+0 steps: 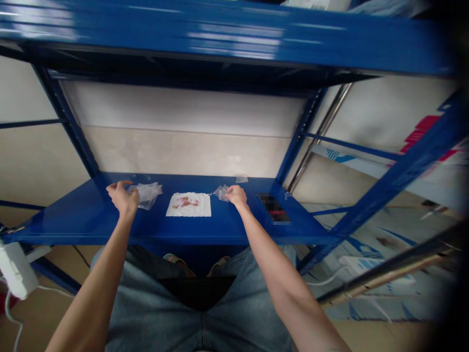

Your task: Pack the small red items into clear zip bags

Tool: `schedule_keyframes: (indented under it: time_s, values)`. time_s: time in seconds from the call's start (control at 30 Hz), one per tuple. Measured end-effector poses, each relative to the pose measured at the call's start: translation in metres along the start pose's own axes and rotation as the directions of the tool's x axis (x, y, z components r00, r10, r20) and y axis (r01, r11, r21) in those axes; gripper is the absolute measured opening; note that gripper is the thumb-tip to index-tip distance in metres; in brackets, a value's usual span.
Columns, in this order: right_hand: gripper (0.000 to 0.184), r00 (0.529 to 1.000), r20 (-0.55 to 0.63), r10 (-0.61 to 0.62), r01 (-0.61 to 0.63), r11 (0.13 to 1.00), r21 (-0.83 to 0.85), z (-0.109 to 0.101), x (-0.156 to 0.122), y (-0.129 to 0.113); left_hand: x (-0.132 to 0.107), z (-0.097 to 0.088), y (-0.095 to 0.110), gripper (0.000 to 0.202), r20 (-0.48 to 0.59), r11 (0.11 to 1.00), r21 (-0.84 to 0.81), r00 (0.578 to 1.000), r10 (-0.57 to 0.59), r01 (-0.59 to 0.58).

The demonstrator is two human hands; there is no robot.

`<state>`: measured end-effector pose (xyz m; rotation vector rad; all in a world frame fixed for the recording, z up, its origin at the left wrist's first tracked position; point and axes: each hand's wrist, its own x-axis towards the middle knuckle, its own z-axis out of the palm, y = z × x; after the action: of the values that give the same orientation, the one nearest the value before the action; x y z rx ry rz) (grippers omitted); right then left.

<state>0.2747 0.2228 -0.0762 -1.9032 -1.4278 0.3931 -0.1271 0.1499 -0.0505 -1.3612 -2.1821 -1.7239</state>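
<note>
On the blue metal shelf point(220, 227) lies a white paper sheet point(189, 205) with a small heap of reddish-brown bits on it. My left hand point(122, 197) rests at the left, its fingers curled beside a pile of clear plastic bags point(147, 193); whether it grips one I cannot make out. My right hand point(237, 195) is right of the sheet, fingers pinched on a small clear plastic bag point(221, 192). Another small clear bag point(242, 179) lies further back.
A dark flat object point(274, 209), blurred out, lies on the shelf's right part. A blue upper shelf point(234, 34) hangs overhead, with blue uprights point(298, 134) at the sides. A white power strip point(14, 269) hangs at lower left. Cardboard boxes point(384, 230) lie on the floor at right.
</note>
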Motion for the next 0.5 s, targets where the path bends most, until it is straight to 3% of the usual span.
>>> schedule_keyframes:
  time_s: [0.17,0.33,0.5]
  values:
    - [0.004,0.997,-0.028,-0.072,0.067,0.986,-0.151,-0.008,-0.008,-0.004,-0.023,0.005,0.046,0.019,0.034,0.958,-0.203,0.977,0.212,-0.201]
    - [0.024,0.976,-0.153,-0.156,0.122,0.97,-0.212,-0.02,-0.028,-0.017,-0.07,0.005,0.092,0.021,0.143,0.887,-0.404,0.942,0.303,-0.224]
    - [0.015,0.978,-0.124,-0.167,0.134,0.962,-0.237,-0.025,-0.036,-0.022,-0.11,0.008,0.101,0.023,0.365,0.839,-0.51,0.836,0.41,-0.189]
